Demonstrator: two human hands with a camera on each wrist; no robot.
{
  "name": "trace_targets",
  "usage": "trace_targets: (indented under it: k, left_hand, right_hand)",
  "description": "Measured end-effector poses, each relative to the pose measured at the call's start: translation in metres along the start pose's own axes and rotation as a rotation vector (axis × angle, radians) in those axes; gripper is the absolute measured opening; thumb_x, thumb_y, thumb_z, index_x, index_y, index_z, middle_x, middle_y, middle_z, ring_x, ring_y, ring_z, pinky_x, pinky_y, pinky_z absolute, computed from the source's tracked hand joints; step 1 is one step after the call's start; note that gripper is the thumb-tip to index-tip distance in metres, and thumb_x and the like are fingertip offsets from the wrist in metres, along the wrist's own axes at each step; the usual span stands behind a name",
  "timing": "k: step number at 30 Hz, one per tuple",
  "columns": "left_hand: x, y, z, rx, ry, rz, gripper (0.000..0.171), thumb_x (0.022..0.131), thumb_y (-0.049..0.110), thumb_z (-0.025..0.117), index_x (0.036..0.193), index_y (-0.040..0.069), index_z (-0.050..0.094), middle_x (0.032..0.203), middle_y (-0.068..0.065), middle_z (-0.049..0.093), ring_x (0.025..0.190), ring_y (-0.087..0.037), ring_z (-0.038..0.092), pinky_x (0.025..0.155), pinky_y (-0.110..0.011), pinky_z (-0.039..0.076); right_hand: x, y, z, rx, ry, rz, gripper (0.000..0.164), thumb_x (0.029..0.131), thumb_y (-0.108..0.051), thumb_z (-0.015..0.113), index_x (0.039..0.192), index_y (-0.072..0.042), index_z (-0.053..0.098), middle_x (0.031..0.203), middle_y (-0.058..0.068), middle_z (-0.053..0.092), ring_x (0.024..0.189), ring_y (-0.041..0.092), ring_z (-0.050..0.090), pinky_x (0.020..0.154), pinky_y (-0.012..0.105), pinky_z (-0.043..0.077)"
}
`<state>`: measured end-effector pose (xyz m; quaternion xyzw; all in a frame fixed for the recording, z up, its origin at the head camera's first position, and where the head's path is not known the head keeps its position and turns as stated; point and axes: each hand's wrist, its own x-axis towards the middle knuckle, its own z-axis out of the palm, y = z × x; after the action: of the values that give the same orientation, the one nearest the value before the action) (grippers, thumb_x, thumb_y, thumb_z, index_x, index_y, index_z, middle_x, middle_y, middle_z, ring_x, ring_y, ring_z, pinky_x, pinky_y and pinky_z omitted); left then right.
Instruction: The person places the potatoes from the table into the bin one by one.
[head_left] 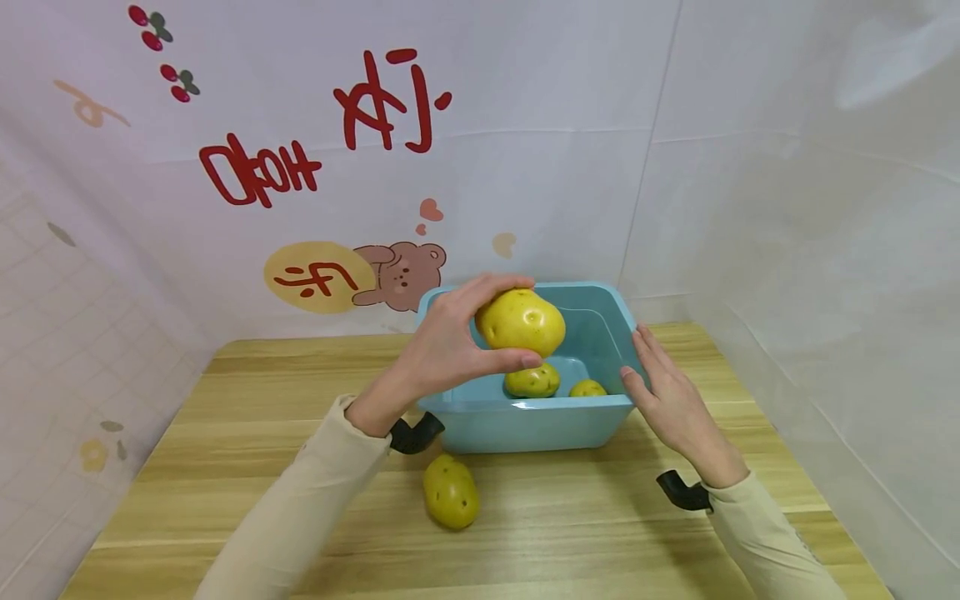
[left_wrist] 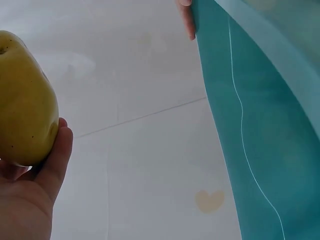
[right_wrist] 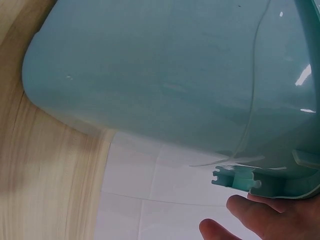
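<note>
In the head view my left hand (head_left: 457, 337) grips a large yellow potato (head_left: 521, 323), thumb below and fingers over the top, above a light blue plastic basin (head_left: 525, 429). The left wrist view shows the same potato (left_wrist: 25, 100) apart from the basin wall (left_wrist: 270, 125). My right hand (head_left: 671, 404) rests at the basin's right rim with its fingers fairly straight along the side. Inside the basin lie two potatoes, one nearer the middle (head_left: 532, 380) and one partly hidden by the front rim (head_left: 588, 389).
Another potato (head_left: 451, 492) lies on the wooden table (head_left: 570, 525), in front of the basin's left corner. A white printed sheet (head_left: 525, 183) hangs behind the table and along both sides. A black curved piece sits at each wrist.
</note>
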<state>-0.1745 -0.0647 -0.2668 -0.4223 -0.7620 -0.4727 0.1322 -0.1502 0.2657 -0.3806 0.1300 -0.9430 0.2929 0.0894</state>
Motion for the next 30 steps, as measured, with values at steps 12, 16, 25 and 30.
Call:
trace_targets:
  k: [12,16,25,30]
  left_hand:
    - [0.024,-0.011,0.000,0.081,-0.024,-0.053,0.068,0.081,0.032,0.090,0.139,0.013,0.061,0.122,-0.002,0.066,0.100,-0.015,0.060,0.080,-0.034,0.055]
    - [0.034,-0.016,0.003,0.108,-0.051,-0.104,0.067,0.083,0.037,0.087,0.141,0.015,0.060,0.122,-0.001,0.066,0.099,-0.015,0.060,0.081,-0.034,0.054]
    - [0.053,-0.035,0.016,0.096,-0.145,-0.156,0.068,0.085,0.039,0.085,0.143,0.014,0.059,0.130,-0.002,0.063,0.101,-0.016,0.058,0.082,-0.032,0.053]
    - [0.056,-0.043,0.022,0.093,-0.159,-0.154,0.068,0.085,0.038,0.086,0.142,0.014,0.059,0.133,-0.002,0.062,0.101,-0.015,0.059,0.083,-0.031,0.053]
  right_hand:
    - [-0.001,-0.001,0.000,-0.008,-0.004,0.008,0.067,0.111,-0.035,0.041,0.163,0.003,0.019,0.172,0.017,0.011,0.154,0.045,0.018,0.116,0.068,0.024]
    - [-0.001,-0.001,-0.001,-0.009,0.000,0.008,0.068,0.111,-0.036,0.041,0.162,0.003,0.020,0.172,0.017,0.012,0.154,0.045,0.019,0.117,0.068,0.024]
    - [0.000,0.000,-0.001,-0.008,0.000,0.008,0.067,0.111,-0.035,0.041,0.163,0.003,0.020,0.172,0.018,0.012,0.154,0.045,0.018,0.117,0.068,0.024]
    - [0.000,0.001,0.000,-0.007,-0.003,0.008,0.068,0.111,-0.036,0.041,0.163,0.003,0.020,0.172,0.017,0.013,0.154,0.045,0.018,0.117,0.068,0.024]
